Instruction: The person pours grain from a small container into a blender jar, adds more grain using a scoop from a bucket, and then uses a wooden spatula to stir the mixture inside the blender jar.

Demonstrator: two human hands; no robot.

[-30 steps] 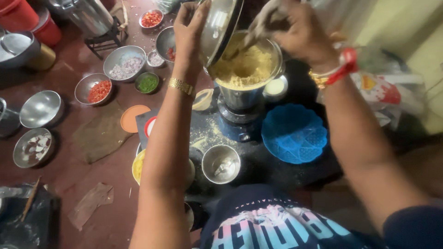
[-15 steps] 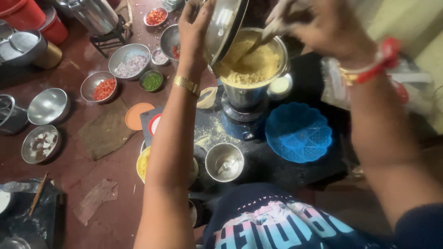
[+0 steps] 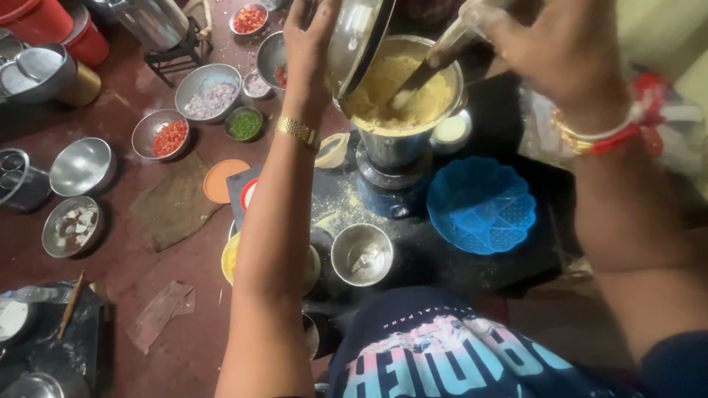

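Seen from the head camera, the left hand (image 3: 313, 44) is raised near the top edge of the frame, its fingers closed on the rim of a tilted steel vessel (image 3: 358, 37) whose mouth leans over a steel grinder jar (image 3: 402, 103). The jar is full of coarse yellow paste (image 3: 391, 92) and sits on a dark blue grinder base (image 3: 391, 188) on the floor. The right hand (image 3: 553, 51) comes in from the upper right, fingers wrapped around the handle of a spoon (image 3: 431, 66) whose end is pushed down into the paste. A gold bracelet circles the left wrist, and red and white bangles the right. Just right of the base lies a blue plastic basket plate (image 3: 481, 205), and in front of the base stands a small steel bowl (image 3: 361, 254) with a little pale residue. Yellow crumbs are scattered on the dark mat around the base. Farther left on the reddish floor (image 3: 192, 258) are a bowl of chopped red chillies (image 3: 164, 136), a small bowl of chopped green herbs (image 3: 244, 124), a bowl of chopped onion (image 3: 209, 92), an empty steel bowl (image 3: 81, 166) and a steel plate with white pieces (image 3: 71, 225). A brown cloth (image 3: 173, 206) lies between them and an orange lid (image 3: 225, 180).
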